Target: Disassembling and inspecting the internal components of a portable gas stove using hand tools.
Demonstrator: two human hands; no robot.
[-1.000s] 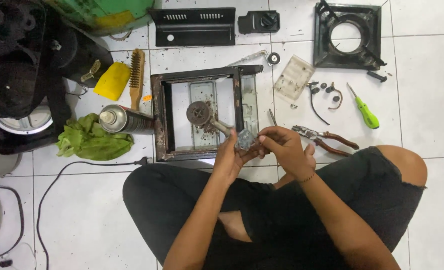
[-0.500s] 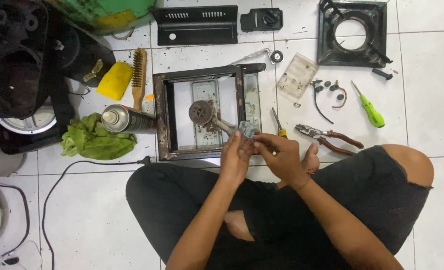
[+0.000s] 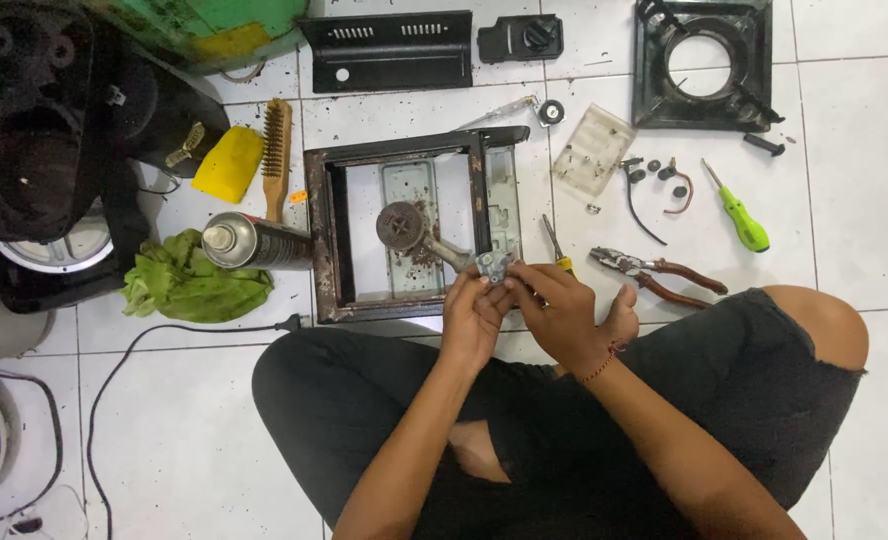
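Note:
I sit cross-legged on a white tiled floor. My left hand (image 3: 471, 315) and my right hand (image 3: 556, 308) both grip a small grey metal valve fitting (image 3: 492, 266) at the end of a burner pipe. The pipe runs up and left to a round rusty burner head (image 3: 401, 226). The burner lies inside a dark, rusty rectangular stove frame (image 3: 326, 240) just in front of my knees. My fingers hide most of the fitting.
Red-handled pliers (image 3: 664, 274), a yellow-handled screwdriver (image 3: 554, 245) and a green screwdriver (image 3: 739, 215) lie to the right. A spray can (image 3: 249, 241), green rag (image 3: 189, 280), wire brush (image 3: 277, 155) and yellow scraper (image 3: 227, 165) lie left. Black stove panels (image 3: 389, 50) and a pan support (image 3: 704, 65) lie at the top.
Both hands have stayed on the fitting at the pipe's end, with small shifts of the fingers. The view has drifted slightly.

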